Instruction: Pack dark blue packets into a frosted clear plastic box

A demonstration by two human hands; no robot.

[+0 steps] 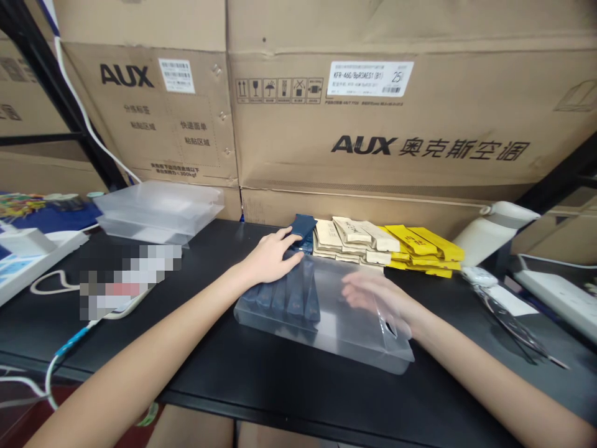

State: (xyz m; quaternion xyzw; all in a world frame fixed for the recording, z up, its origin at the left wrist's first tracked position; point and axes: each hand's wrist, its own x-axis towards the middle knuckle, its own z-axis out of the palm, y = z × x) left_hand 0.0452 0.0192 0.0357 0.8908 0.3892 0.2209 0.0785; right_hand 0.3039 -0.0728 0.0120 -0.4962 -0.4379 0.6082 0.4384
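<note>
A clear plastic box (336,339) lies on the black table (205,367), with several dark blue packets (284,298) side by side in its left part. My left hand (275,256) reaches over the box's back left, fingers apart, its fingertips at a stack of dark blue packets (304,229) behind the box. My right hand (377,298) is at the box's right part, seen through the clear plastic, with fingers slightly bent and apart. Right of the blue stack are cream packets (352,239), then yellow packets (422,246).
Cardboard boxes (289,137) stand behind the table. Clear empty boxes (158,208) are stacked at the back left, near a phone (125,298) on a cable and a power strip (46,261). A white bottle (494,230) and glasses (508,323) are at the right.
</note>
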